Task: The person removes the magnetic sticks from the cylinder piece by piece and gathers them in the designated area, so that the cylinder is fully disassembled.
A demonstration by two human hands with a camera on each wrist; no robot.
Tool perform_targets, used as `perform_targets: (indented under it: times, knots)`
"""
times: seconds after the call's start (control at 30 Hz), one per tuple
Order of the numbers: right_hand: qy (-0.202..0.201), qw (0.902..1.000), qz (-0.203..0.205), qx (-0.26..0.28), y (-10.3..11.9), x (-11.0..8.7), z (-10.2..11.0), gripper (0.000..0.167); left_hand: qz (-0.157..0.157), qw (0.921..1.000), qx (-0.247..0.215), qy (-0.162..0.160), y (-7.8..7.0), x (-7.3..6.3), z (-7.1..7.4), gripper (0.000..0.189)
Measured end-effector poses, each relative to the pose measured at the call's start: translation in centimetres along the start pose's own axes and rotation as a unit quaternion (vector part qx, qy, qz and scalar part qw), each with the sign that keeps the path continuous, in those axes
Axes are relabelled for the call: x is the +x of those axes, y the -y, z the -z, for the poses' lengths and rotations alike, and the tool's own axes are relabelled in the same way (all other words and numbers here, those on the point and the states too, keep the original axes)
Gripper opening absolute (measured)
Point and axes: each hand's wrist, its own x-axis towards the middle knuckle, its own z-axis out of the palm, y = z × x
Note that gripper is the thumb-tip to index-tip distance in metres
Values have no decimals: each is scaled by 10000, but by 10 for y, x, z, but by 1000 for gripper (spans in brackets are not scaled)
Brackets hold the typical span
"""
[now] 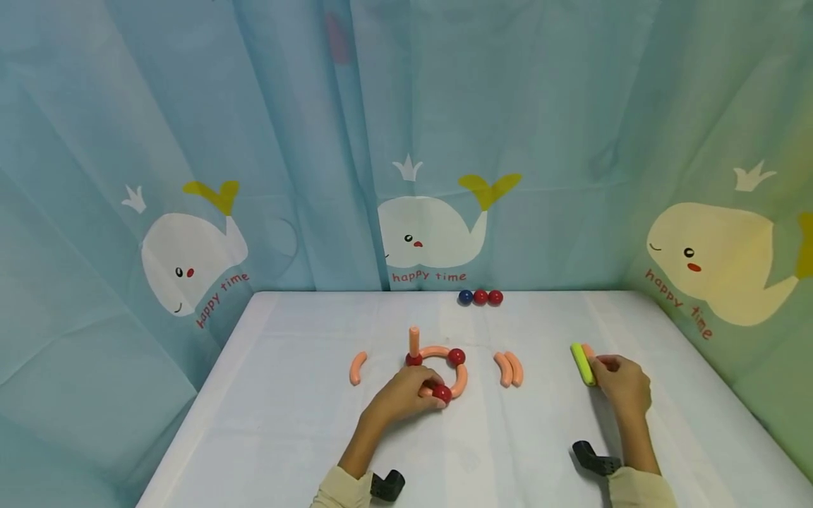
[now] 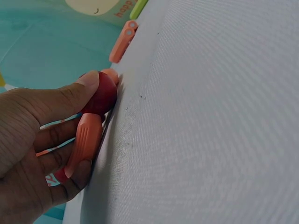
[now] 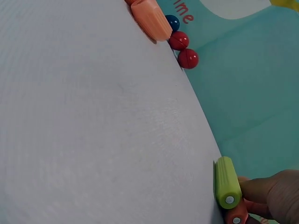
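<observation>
My left hand (image 1: 403, 394) holds a red ball (image 1: 442, 394) in a ring of curved orange magnetic sticks and red balls. In the left wrist view, its thumb lies on the ball (image 2: 106, 95) and its fingers reach behind a curved orange stick (image 2: 86, 140). From another red ball at the ring's back left rises an orange stick (image 1: 414, 341). Over on the right, my right hand (image 1: 625, 384) pinches an orange stick (image 1: 588, 350) lying against a yellow-green stick (image 1: 581, 363). Silvery discs show on both sticks' ends in the right wrist view. The fingers partly hide the orange one.
One curved orange stick (image 1: 358, 368) lies left of the ring, and a pair of curved sticks (image 1: 509, 370) lies to its right. A blue ball (image 1: 466, 297) and two red balls (image 1: 488, 297) line the white table's (image 1: 273, 423) back edge, before a whale-print curtain (image 1: 540, 127).
</observation>
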Motion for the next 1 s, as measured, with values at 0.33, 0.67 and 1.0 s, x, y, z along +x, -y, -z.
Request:
perform_targets:
  times: [0.33, 0.67, 1.0]
  knots:
    - [200, 9997, 103, -89, 5, 2, 0, 56, 40, 10000, 25, -35, -2, 1, 0, 28]
    - [181, 9997, 110, -113, 5, 1, -3, 54, 67, 9999, -116, 42, -1, 0, 0, 31]
    - [174, 9997, 159, -60, 4, -3, -4, 55, 36, 9999, 70, 65, -2, 0, 1, 31]
